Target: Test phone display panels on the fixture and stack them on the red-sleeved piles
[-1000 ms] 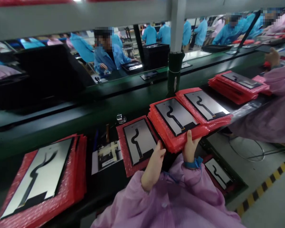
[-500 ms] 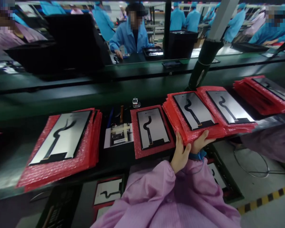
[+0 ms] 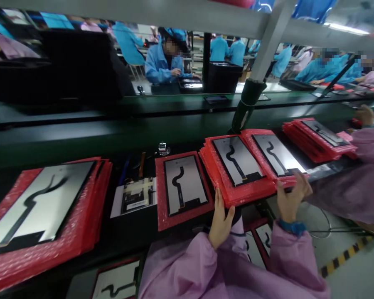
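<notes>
My left hand [image 3: 220, 224] rests its outstretched fingers against the near left corner of a stack of red bubble-wrap bags [image 3: 252, 193], thumb apart. A display panel [image 3: 237, 160] with a curved black flex cable lies on top of that stack. Over to the right, my right hand [image 3: 291, 199] has its fingers spread at the front edge of another stack of red bags [image 3: 251, 139], below a second display panel [image 3: 276, 153]. Whether its fingertips touch that edge I cannot tell. Left of my left hand, a third panel [image 3: 188, 182] lies on a red bubble-wrap sheet [image 3: 162, 211].
A large stack of red bags with a panel [image 3: 50, 195] stands at the left. Taped components [image 3: 139, 195] lie beside it. A post [image 3: 249, 95] rises behind the stacks. At the right, a co-worker's hand [image 3: 365, 115] is near another bagged stack [image 3: 314, 143].
My right hand has moved right, away from the middle stack, and its fingers have spread. My left hand stays at that stack's near edge. The view has tilted up and shifted right.
</notes>
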Available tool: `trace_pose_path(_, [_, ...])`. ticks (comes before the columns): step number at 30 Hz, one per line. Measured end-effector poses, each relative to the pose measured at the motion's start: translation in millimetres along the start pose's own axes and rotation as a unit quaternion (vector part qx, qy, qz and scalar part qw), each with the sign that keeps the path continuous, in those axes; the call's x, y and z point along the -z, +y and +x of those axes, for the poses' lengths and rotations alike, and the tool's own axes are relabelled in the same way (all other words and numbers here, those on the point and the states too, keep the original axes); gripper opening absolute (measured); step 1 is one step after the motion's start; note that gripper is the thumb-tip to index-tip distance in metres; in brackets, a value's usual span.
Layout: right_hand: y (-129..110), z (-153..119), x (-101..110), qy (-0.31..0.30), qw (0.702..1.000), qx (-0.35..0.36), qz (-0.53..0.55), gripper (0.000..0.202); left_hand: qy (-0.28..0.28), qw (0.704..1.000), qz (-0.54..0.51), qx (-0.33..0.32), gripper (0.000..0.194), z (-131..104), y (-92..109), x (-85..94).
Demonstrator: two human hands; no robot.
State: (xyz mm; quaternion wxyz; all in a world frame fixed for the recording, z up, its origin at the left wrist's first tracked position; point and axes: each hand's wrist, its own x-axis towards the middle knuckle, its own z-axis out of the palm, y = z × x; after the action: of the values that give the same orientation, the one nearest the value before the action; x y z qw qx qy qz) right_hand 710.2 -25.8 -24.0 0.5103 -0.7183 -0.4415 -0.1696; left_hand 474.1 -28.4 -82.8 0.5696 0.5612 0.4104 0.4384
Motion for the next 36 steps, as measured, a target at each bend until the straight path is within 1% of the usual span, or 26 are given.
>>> trace_pose_path(2, [11,20,9,-0.091,0.992,0.075,-0.042,0.038,0.001,1.0,0.004,0.009,0.075,-1,-1,1.2])
trace_pose_path(3, [12,26,10,-0.112,0.988,0.094,-0.047,0.035,-0.002,1.0,0.008,0.014,0.074,-1,-1,2.3])
trace_pose_path(5, [8,32,7,-0.118,0.987,0.104,-0.027,0.033,-0.013,1.0,0.015,0.023,0.072,-2,0,5.4])
trace_pose_path(7, [-1,33,1,-0.114,0.99,0.078,0.016,0.032,-0.026,0.999,0.018,0.037,0.072,-2,1,9.4])
trace_pose_path(9, [-11,32,-6,-0.097,0.993,0.016,0.061,0.032,-0.039,0.998,0.017,0.046,0.072,-3,0,13.8])
trace_pose_path(12, [-22,31,-13,-0.039,0.99,-0.073,0.114,0.033,-0.051,0.997,0.011,0.051,0.072,-5,-4,20.2])
trace_pose_path(14, [-30,28,-17,0.004,0.987,-0.088,0.132,0.034,-0.058,0.996,-0.002,0.064,0.076,-6,-7,24.1])
trace_pose_path(16, [-40,22,-20,0.02,0.986,-0.067,0.152,0.032,-0.064,0.994,-0.018,0.089,0.079,-7,-6,27.2])
trace_pose_path(17, [-47,17,-21,0.012,0.985,-0.05,0.167,0.03,-0.068,0.992,-0.029,0.103,0.078,-8,-4,28.3])
trace_pose_path(19, [-62,5,-23,-0.04,0.983,0.012,0.181,0.025,-0.052,0.99,-0.048,0.12,0.073,-8,5,29.7])
trace_pose_path(20, [-69,-1,-23,-0.077,0.98,0.047,0.176,0.022,-0.031,0.991,-0.052,0.116,0.07,-7,11,30.1])
trace_pose_path(22, [-78,-9,-21,-0.144,0.973,0.102,0.15,0.018,0.033,0.996,-0.03,0.078,0.065,-2,27,30.7])
trace_pose_path(23, [-80,-10,-17,-0.163,0.97,0.117,0.136,0.017,0.065,0.997,-0.006,0.046,0.062,2,37,31.1])
trace_pose_path(24, [-79,-9,-13,-0.167,0.971,0.118,0.126,0.016,0.085,0.996,0.023,0.007,0.059,7,46,31.5])
trace_pose_path(25, [-74,-5,-8,-0.151,0.977,0.105,0.107,0.016,0.088,0.994,0.054,-0.038,0.056,13,57,31.7])
trace_pose_path(26, [-68,1,-2,-0.122,0.987,0.078,0.07,0.02,0.077,0.99,0.085,-0.087,0.052,22,67,31.6])
trace_pose_path(27, [-59,8,4,-0.087,0.995,0.038,0.026,0.027,0.051,0.982,0.118,-0.138,0.048,31,77,30.8])
trace_pose_path(28, [-49,17,10,-0.046,0.998,-0.022,-0.041,0.035,0.016,0.969,0.156,-0.191,0.045,42,86,29.1])
trace_pose_path(29, [-38,26,15,-0.026,0.991,-0.094,-0.095,0.044,-0.021,0.949,0.2,-0.242,0.042,53,94,26.2])
trace_pose_path(31, [-19,42,23,-0.053,0.965,-0.227,-0.117,0.05,-0.091,0.891,0.294,-0.334,0.038,73,106,17.7])
trace_pose_path(32, [-12,48,25,-0.076,0.954,-0.272,-0.102,0.049,-0.117,0.86,0.336,-0.366,0.039,82,109,12.6])
trace_pose_path(33, [-7,53,27,-0.094,0.946,-0.301,-0.08,0.046,-0.137,0.833,0.373,-0.385,0.04,89,109,7.8])
trace_pose_path(34, [-3,57,28,-0.105,0.94,-0.318,-0.058,0.044,-0.15,0.812,0.404,-0.393,0.043,93,108,3.4])
trace_pose_path(36, [-1,60,30,-0.112,0.935,-0.336,-0.015,0.045,-0.163,0.788,0.45,-0.388,0.047,97,103,-2.3])
